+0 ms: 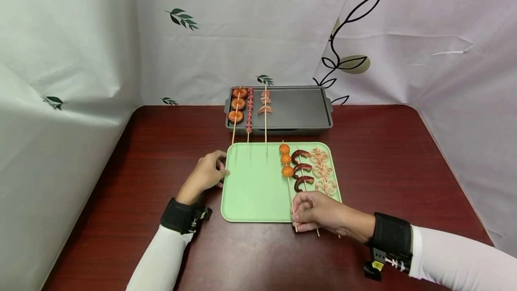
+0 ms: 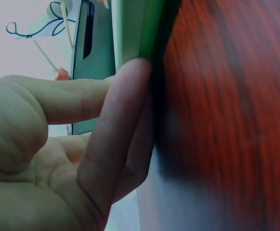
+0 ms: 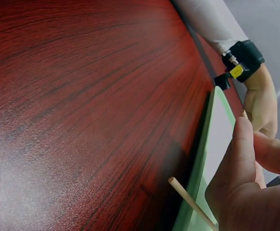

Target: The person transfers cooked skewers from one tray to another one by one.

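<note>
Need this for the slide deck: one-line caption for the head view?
Right hand pinches the orange-ball skewer on the green tray; left hand steadies the tray's edge.

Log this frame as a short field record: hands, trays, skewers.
left hand: fingers touch left edge of green tray
right hand: pinches stick of the orange-ball skewer
green tray holds: three skewers, on its right side
grill pan: behind tray, three skewers on its left side
surface: dark red table
</note>
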A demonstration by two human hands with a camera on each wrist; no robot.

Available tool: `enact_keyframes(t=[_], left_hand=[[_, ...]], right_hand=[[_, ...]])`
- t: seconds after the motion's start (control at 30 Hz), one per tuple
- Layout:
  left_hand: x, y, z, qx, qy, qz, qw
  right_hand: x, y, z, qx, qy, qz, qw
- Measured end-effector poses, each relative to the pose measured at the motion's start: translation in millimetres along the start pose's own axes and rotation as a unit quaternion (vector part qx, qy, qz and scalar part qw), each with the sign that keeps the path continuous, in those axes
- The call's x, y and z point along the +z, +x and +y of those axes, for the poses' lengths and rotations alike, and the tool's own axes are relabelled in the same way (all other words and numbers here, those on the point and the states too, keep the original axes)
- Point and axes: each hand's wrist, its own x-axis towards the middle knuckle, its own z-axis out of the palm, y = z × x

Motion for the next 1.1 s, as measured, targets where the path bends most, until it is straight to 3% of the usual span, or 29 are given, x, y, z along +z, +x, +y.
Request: enact_keyframes(t=[0.37, 0.67, 1.1], left_hand=[[0.5, 0.6, 0.3, -0.003, -0.003, -0.005, 1.0], [0.0, 0.9, 0.2, -0.004, 0.003, -0.006, 1.0], [-0.7, 1.2, -1.0, 0.001, -0.003, -0.005, 1.0]], right_hand=[[-2.6, 4.8, 1.5, 0.01, -0.007, -0.001, 1.0], [-4.8, 7.9, -1.6, 0.039, -0.057, 0.006, 0.998], [-10.5, 8.3, -9.7, 0.082, -0.112, -0.026, 0.99]])
